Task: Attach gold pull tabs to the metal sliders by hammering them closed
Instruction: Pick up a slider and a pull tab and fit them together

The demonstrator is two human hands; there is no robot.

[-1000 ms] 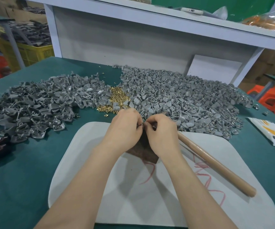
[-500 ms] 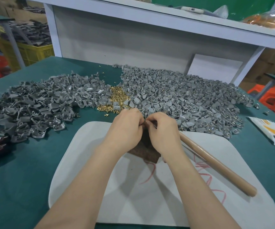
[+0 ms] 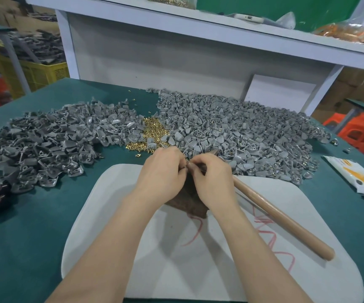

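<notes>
Since neither hand has left its place over the last second, we record only a small change: the fingertips have drawn slightly closer together, and the wrists have shifted a little, uncovering more of the brown block (image 3: 189, 201) beneath them. The left hand (image 3: 161, 173) and the right hand (image 3: 212, 180) meet knuckle to knuckle with fingers curled, and both pinch one small workpiece (image 3: 187, 164) between the fingertips. It is too small and too covered for us to tell whether tab and slider are already joined. The hammer (image 3: 282, 218) lies untouched just right of the right-hand fingers, its handle on the white mat (image 3: 122, 215), as before. We judge that fitting is in progress and that hammering of this piece has not started.

Working stock lies loose on the table, not in containers. The gold pull tabs (image 3: 152, 132) form a small heap just beyond the fingers. The metal sliders lie in two grey heaps: the left slider heap (image 3: 45, 145) beyond and left of the fingers, and the right slider heap (image 3: 231, 132) beyond and right. Gold glints show among the pieces of the right heap, so we take it for finished work.

Containers stand well away from the fingers:
- The yellow crate (image 3: 43, 72), far beyond and to the left, is heaped with dark grey parts.
- The clear bag (image 3: 168, 0), on the shelf high beyond the fingers, holds small gold-coloured parts.
- The orange bag (image 3: 343, 32), on the same shelf to the right, has contents we cannot tell.
</notes>
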